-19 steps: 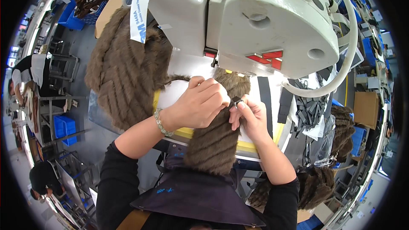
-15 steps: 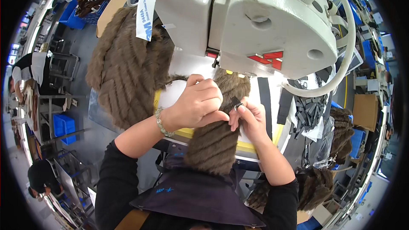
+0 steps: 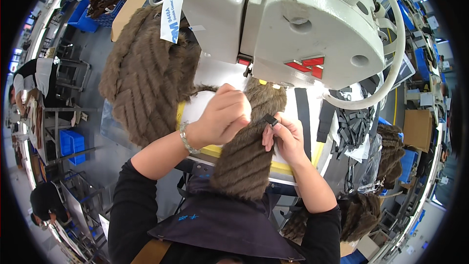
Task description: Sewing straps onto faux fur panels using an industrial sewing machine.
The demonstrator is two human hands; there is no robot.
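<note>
My right hand [image 3: 288, 139] pinches a small black folded strip [image 3: 270, 120] between thumb and forefinger, just above a brown fur piece [image 3: 243, 168]. The fur piece runs from under the sewing machine [image 3: 312, 29] down over the near table edge, with diagonal ridges. To the left, my left hand [image 3: 222, 117] is closed above the fur and the white work surface; whatever its curled fingers hold, if anything, is hidden. Two yellow spots [image 3: 263, 82] show on the fur under the machine head.
A large brown fur bundle [image 3: 144, 78] lies left of the machine. On the right are a pile of cut black strips [image 3: 352, 129] and long black bands [image 3: 303, 117]. A white hose [image 3: 398, 68] loops beside the machine. More fur [image 3: 361, 215] hangs at lower right. Other people work at far left.
My left hand has drawn slightly left, away from my right fingers, and its thumb has tucked in. The black strip in my right hand has turned and shows more of its flat face.
</note>
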